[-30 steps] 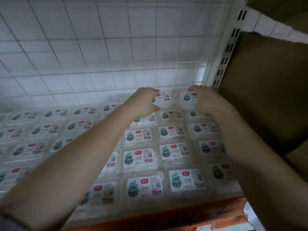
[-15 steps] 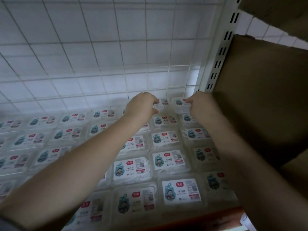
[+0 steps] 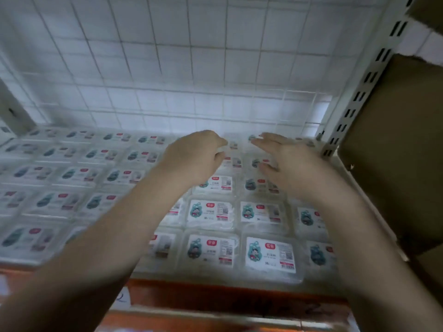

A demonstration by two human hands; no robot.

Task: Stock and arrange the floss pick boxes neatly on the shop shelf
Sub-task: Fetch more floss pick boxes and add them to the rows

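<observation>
Both arms reach from the bottom of the frame toward the back of the shelf (image 3: 153, 274), which has an orange front edge along the lower part of the frame. The shelf is covered with clear floss pick boxes (image 3: 211, 213) lying flat in rows, each with a white label that carries a red mark and a small blue-green figure. The rows fill the left, the middle and the right of the frame, up to the white wire grid (image 3: 182, 68) at the back.

The left hand (image 3: 191, 156) is in the middle of the frame, over the back rows. Its fingers are curled downward, and the tips seem to hold the edge of one box (image 3: 231, 144) in the last row, but the picture is blurred there and I cannot tell this for sure.

The right hand (image 3: 285, 161) is just beside it, to the right. Its fingers are straight and a little spread, pointing left over the back boxes; I cannot tell if they touch them.

A white slotted post (image 3: 366, 77) stands at the upper right, and a brown cardboard carton (image 3: 395, 144) fills the right edge.
</observation>
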